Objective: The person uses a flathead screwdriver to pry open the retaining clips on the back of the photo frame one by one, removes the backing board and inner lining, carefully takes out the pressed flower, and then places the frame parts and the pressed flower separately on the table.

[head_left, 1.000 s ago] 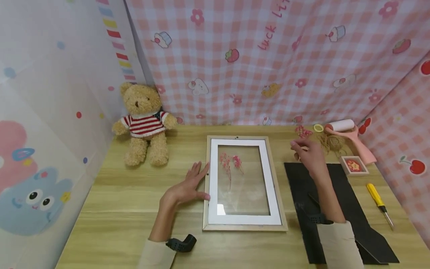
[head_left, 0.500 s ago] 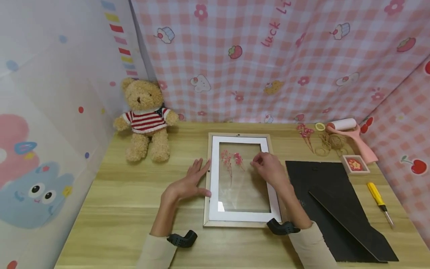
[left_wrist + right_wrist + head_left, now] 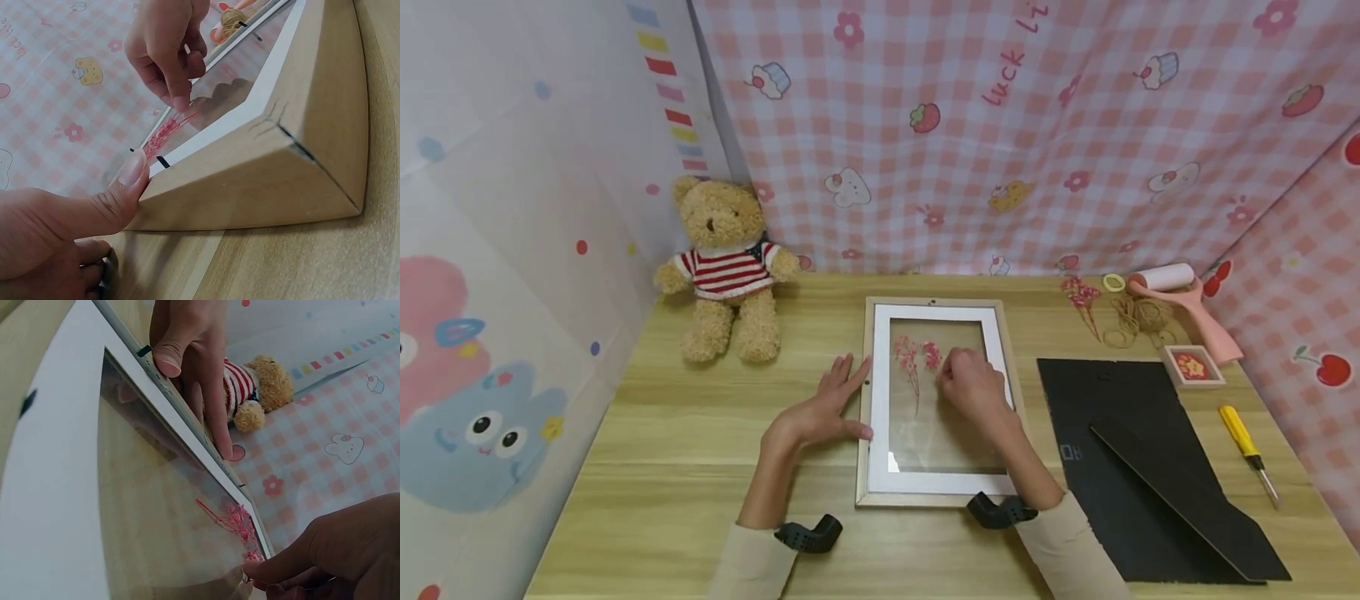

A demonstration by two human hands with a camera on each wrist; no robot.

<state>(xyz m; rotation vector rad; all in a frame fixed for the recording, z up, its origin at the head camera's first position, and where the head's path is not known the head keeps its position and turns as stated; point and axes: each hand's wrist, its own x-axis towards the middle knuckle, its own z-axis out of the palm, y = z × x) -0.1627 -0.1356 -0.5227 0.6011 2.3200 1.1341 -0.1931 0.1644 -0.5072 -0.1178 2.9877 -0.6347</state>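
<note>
A wooden picture frame [image 3: 863,392] with a white mat [image 3: 878,417] and a glass pane lies on the table. Behind the glass opening's upper left part are two pink dried flower sprigs [image 3: 907,367]. My left hand [image 3: 820,410] rests against the frame's left side, fingers spread and thumb on its edge, as the left wrist view's thumb [image 3: 119,194] also shows. Over the pane, my right hand [image 3: 977,387] pinches with thumb and forefinger at the right-hand sprig [image 3: 931,354]; its stem is hidden behind the hand. In the right wrist view the thumb tip meets the blossoms.
Right of the frame lies a black backing board [image 3: 1075,492] with its stand. Beyond are a yellow screwdriver [image 3: 1238,432], a small boxed ornament [image 3: 1192,367], a pink lint roller [image 3: 1210,325], twine [image 3: 1138,317] and another sprig [image 3: 1082,296]. A teddy bear [image 3: 726,258] sits back left.
My right hand has come left from beside the loose sprig at the back right, across the mat, down to the right-hand sprig in the frame. My left hand has stayed at the frame's side.
</note>
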